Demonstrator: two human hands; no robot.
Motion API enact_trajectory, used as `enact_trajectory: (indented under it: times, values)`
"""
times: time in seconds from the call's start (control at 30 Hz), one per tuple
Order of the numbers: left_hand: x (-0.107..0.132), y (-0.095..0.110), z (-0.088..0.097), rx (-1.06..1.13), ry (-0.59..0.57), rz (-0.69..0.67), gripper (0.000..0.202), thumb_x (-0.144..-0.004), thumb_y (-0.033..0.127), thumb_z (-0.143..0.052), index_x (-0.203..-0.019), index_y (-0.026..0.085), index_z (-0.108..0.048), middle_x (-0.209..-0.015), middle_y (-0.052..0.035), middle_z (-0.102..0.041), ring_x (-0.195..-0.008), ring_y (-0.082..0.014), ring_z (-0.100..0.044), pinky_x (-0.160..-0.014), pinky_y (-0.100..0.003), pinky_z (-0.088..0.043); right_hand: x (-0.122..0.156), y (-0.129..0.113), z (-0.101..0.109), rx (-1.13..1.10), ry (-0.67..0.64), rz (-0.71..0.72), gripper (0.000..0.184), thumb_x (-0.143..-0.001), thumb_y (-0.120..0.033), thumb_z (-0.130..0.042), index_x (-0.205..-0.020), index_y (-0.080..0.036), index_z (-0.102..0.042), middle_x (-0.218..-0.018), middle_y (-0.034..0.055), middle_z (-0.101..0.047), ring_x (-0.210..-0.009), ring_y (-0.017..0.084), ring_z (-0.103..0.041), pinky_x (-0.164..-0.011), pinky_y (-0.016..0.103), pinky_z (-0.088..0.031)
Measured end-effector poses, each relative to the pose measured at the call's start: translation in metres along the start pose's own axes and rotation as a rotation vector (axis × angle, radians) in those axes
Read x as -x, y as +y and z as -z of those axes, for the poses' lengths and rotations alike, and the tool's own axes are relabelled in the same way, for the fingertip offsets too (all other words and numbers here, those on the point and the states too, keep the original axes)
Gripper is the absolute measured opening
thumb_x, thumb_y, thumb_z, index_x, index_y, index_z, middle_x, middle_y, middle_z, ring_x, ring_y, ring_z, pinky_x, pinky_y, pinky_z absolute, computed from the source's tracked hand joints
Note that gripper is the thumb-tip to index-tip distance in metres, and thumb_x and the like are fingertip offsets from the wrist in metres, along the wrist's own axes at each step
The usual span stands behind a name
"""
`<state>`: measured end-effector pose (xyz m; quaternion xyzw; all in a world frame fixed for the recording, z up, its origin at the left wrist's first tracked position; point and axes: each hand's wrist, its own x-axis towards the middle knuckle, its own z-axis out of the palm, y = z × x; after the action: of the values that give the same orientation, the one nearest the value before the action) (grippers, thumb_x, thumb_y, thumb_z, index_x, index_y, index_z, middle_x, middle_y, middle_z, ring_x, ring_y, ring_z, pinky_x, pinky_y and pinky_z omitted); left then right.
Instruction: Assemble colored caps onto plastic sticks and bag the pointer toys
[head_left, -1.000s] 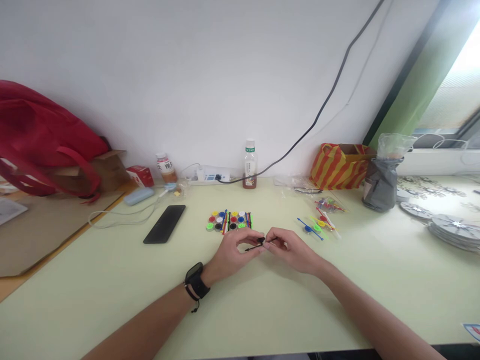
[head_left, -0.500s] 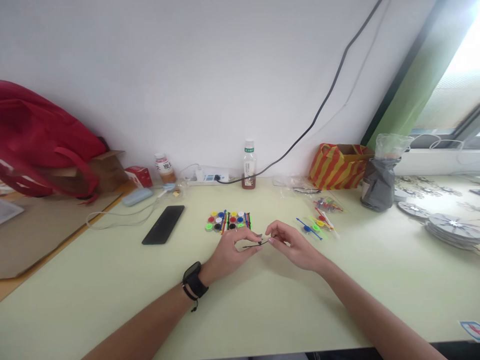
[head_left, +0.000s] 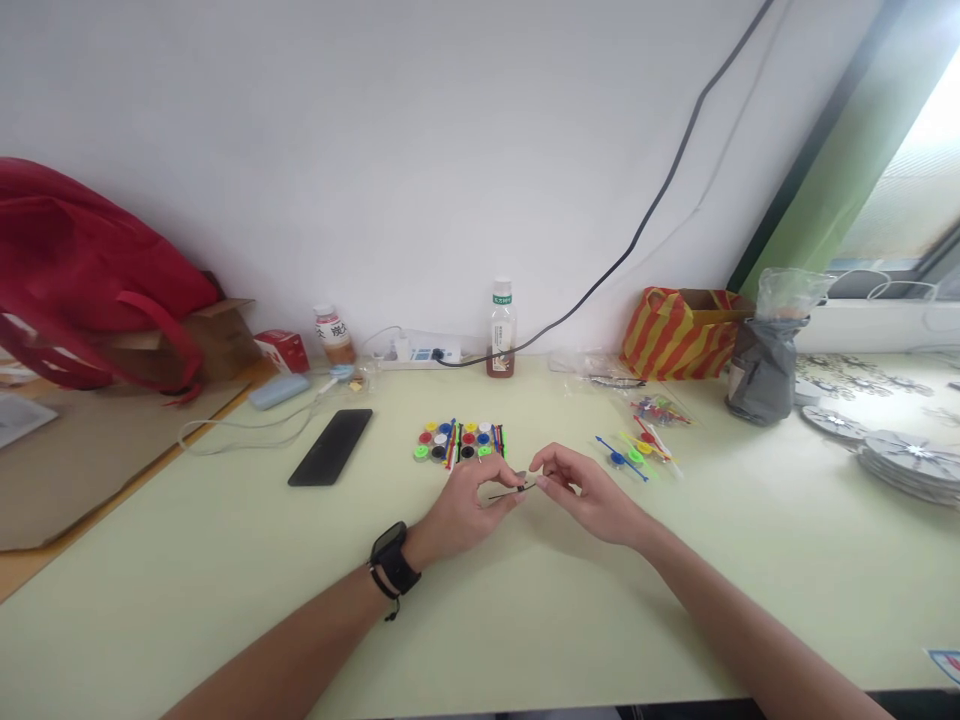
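Observation:
Between thumb and index finger, my left hand (head_left: 466,503) pinches a small black arrow spinner (head_left: 504,495) just above the table. My right hand (head_left: 587,495) closes its thumb and fingertips on the other end of the same piece. Fingertips hide most of its middle. Behind the left hand lie rows of round coloured discs (head_left: 422,453) with several thin coloured arrows (head_left: 451,445) beside them. To the right of my right hand are a blue arrow spinner (head_left: 617,459) and several loose green, yellow and red ones (head_left: 640,453).
A black phone (head_left: 331,447) lies at left, near a white cable (head_left: 225,425). Bottles (head_left: 502,335), a power strip (head_left: 427,350) and a striped bag (head_left: 679,335) line the wall. A bag of small coloured parts (head_left: 660,410) and stacked grey discs (head_left: 911,460) are at right.
The whole view has shifted slightly, so things appear a little further right. Both hands keep hold of the black arrow spinner, with almost no change in their pose.

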<state>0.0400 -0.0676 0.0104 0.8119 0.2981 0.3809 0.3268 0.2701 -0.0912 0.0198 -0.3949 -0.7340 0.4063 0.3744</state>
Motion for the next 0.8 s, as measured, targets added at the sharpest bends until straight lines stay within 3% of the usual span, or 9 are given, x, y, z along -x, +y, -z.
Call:
enact_trajectory:
  times: [0.13, 0.3, 0.5, 0.6, 0.67, 0.73, 0.8]
  values:
    - [-0.0002, 0.0017, -0.0022, 0.103, -0.004, 0.03, 0.007, -0.09, 0.024, -0.074, -0.092, 0.019, -0.068, -0.098, -0.0062, -0.073, -0.093, -0.0198, -0.07, -0.088, -0.035, -0.056, -0.0006, 0.0001, 0.0016, -0.016, 0.009, 0.01, 0.019, -0.103, -0.041, -0.054, -0.11, -0.024, -0.059, -0.077, -0.0027, -0.044, -0.071, 0.015, -0.042, -0.062, 0.028, -0.037]
    - [0.001, 0.0047, -0.0059, 0.334, -0.044, 0.077, 0.014, -0.089, 0.026, -0.076, -0.098, 0.017, -0.07, -0.119, -0.0128, -0.071, -0.113, -0.0248, -0.068, -0.095, -0.037, -0.058, -0.0027, 0.0023, 0.0022, -0.089, 0.036, 0.02, 0.024, -0.104, -0.045, -0.053, -0.112, -0.024, -0.06, -0.082, -0.0006, -0.051, -0.07, 0.015, -0.046, -0.064, 0.028, -0.041]
    - [0.0001, -0.0001, -0.0066, 0.402, -0.03, 0.174, 0.022, -0.089, 0.03, -0.078, -0.105, 0.018, -0.071, -0.104, -0.0077, -0.071, -0.096, -0.0194, -0.069, -0.094, -0.036, -0.058, -0.0027, 0.0065, 0.0031, 0.038, 0.201, 0.073, 0.028, -0.101, -0.043, -0.058, -0.123, -0.027, -0.064, -0.116, 0.0078, -0.057, -0.077, 0.015, -0.057, -0.069, 0.031, -0.051]
    - [-0.0009, -0.0018, -0.0058, 0.406, -0.004, 0.191, 0.024, -0.09, 0.032, -0.077, -0.109, 0.018, -0.07, -0.102, -0.0069, -0.07, -0.095, -0.0184, -0.068, -0.093, -0.035, -0.058, 0.0004, 0.0088, 0.0049, 0.19, 0.225, 0.139, 0.027, -0.103, -0.039, -0.053, -0.123, -0.028, -0.068, -0.098, 0.0057, -0.059, -0.074, 0.016, -0.054, -0.065, 0.03, -0.049]
    - [-0.0011, -0.002, -0.0054, 0.404, 0.004, 0.194, 0.023, -0.091, 0.032, -0.076, -0.108, 0.018, -0.07, -0.101, -0.0069, -0.07, -0.094, -0.0179, -0.068, -0.092, -0.034, -0.058, 0.0027, 0.0097, 0.0044, 0.227, 0.208, 0.148, 0.032, -0.104, -0.038, -0.05, -0.132, -0.029, -0.064, -0.091, 0.0042, -0.058, -0.074, 0.017, -0.054, -0.063, 0.03, -0.047]
    - [-0.0011, -0.002, -0.0052, 0.409, 0.006, 0.198, 0.022, -0.091, 0.032, -0.076, -0.107, 0.018, -0.07, -0.101, -0.007, -0.07, -0.094, -0.0179, -0.068, -0.092, -0.034, -0.058, 0.0041, 0.0097, 0.0026, 0.175, 0.199, 0.123, 0.042, -0.105, -0.038, -0.05, -0.145, -0.03, -0.053, -0.094, 0.0033, -0.058, -0.073, 0.016, -0.052, -0.063, 0.029, -0.046]
    - [-0.001, -0.0019, -0.0053, 0.416, 0.006, 0.2, 0.022, -0.09, 0.031, -0.076, -0.106, 0.018, -0.07, -0.101, -0.0071, -0.07, -0.095, -0.0182, -0.069, -0.093, -0.034, -0.058, 0.0044, 0.0089, 0.0011, 0.082, 0.201, 0.086, 0.04, -0.105, -0.041, -0.049, -0.143, -0.029, -0.052, -0.099, 0.0027, -0.057, -0.068, 0.014, -0.05, -0.063, 0.029, -0.046]
